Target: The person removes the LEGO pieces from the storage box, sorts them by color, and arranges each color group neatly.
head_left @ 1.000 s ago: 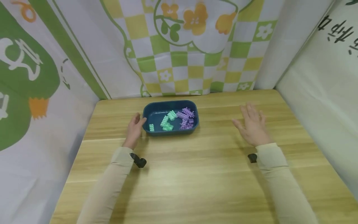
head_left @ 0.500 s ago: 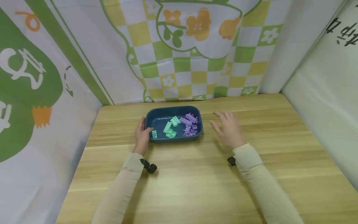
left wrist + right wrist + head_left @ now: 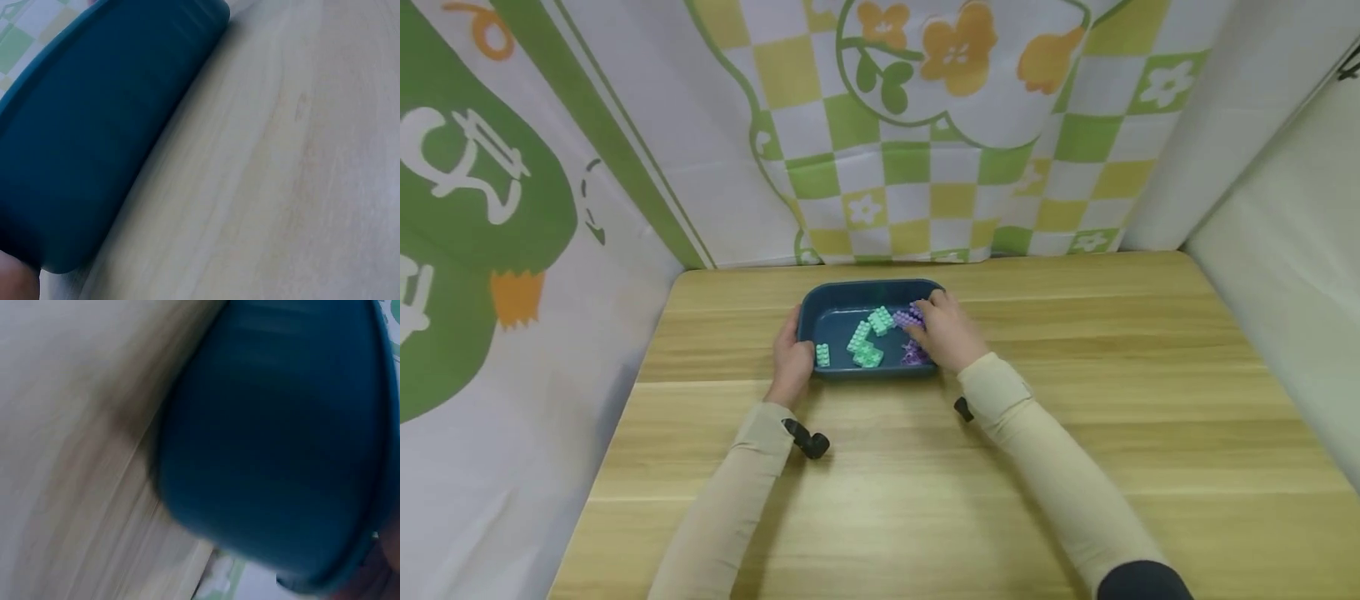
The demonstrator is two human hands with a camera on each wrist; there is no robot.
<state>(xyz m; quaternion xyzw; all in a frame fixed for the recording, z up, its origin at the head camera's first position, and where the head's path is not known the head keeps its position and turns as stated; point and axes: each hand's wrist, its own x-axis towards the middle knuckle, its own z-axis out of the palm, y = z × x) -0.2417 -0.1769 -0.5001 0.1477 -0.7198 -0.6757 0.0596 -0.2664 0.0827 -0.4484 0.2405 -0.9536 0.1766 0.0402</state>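
Hidden fingers, cropped tray, blurred wrist views

Over the dark blue tray [image 3: 842,293], the right hand [image 3: 946,333] covers most of the purple bricks [image 3: 913,354] at its right end, and its fingertips cannot be made out among them. The left hand [image 3: 792,360] hides the tray's left wall. Both wrist views crop the tray to one outer wall; the right wrist view is heavily blurred, and a finger sliver sits at the left wrist view's bottom corner.
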